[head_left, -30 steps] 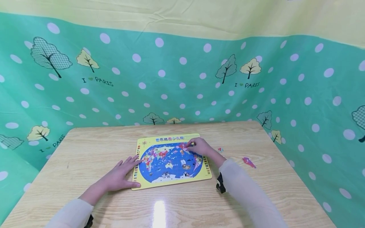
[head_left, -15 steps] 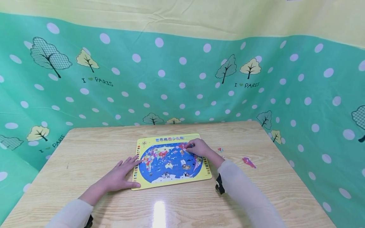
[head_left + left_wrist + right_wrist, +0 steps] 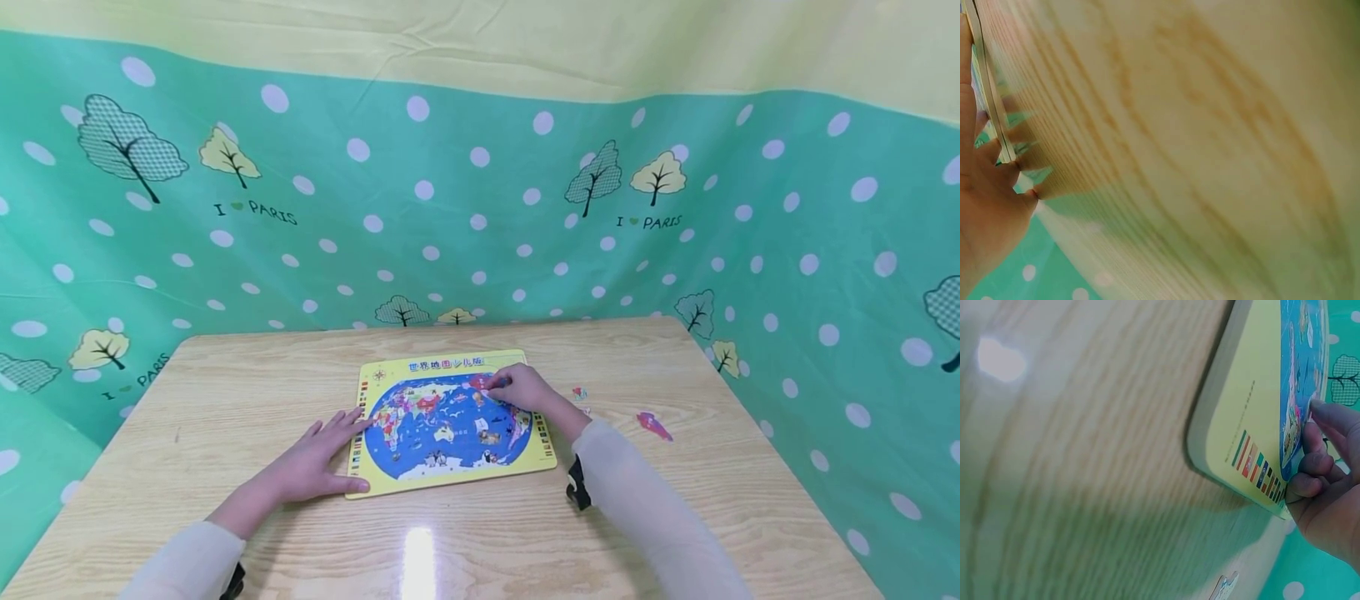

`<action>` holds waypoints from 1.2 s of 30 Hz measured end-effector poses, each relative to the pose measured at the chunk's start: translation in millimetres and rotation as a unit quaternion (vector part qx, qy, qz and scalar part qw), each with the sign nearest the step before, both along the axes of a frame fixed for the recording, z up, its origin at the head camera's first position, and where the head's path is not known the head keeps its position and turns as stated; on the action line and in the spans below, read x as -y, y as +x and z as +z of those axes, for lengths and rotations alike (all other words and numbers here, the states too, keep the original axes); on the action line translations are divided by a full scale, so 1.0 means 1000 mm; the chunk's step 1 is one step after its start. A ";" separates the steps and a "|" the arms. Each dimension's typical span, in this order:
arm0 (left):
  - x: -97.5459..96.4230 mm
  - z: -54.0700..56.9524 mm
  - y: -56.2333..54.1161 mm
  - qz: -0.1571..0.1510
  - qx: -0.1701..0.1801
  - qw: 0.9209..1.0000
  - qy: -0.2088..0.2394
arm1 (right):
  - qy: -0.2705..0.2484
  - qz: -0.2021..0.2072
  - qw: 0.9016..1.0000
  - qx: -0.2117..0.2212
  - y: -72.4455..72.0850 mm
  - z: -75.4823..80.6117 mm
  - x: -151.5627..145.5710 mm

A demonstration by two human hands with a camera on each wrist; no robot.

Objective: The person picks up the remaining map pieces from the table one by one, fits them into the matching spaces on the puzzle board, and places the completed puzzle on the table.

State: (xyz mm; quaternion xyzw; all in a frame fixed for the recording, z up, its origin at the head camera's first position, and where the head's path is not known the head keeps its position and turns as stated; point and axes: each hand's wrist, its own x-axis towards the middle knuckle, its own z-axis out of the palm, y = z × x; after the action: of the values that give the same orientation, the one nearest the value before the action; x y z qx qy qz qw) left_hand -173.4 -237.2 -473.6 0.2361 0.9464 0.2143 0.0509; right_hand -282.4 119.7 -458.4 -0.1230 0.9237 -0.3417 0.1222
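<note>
The largest thing is the green cloth point(image 3: 450, 167) with pale dots and printed trees, which hangs beyond both hands and at their sides. Before it stands the wooden bench point(image 3: 315, 550), under both hands. On the bench, between the two hands, lies the map board point(image 3: 468, 419), flat, with a yellow border and a blue world map. Compared with one second ago, the board has not moved from its place; the whole head view is only shifted a very little.

The left hand point(image 3: 322, 458) has its fingers straight and spread; it rests on the left edge of the board, with the thumb at the near corner, the same as before. The right hand point(image 3: 523, 387) has bent fingers, and its fingertips touch the far right part of the map, just beside a red patch point(image 3: 478, 382). Since the earlier frame it has stayed almost exactly there. Whether it pinches a loose piece, I cannot tell, because the fingers cover this spot.

To the right of the right hand, well apart from it, lies a pink-purple piece point(image 3: 654, 426), also unmoved. Nearer, just beside the right wrist, there is a small red-and-blue piece point(image 3: 580, 393), which has remained in its place.
</note>
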 end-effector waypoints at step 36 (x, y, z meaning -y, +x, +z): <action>0.001 -0.001 0.000 0.005 0.006 1.000 0.001 | 0.023 -0.023 0.999 0.002 0.013 0.032 -0.046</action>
State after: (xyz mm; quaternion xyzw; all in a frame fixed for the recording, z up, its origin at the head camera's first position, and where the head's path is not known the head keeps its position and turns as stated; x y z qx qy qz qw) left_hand -173.6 -237.8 -474.5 0.2303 0.9470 0.2170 0.0558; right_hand -269.1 166.1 -426.2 -0.0981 0.9336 -0.3237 0.1186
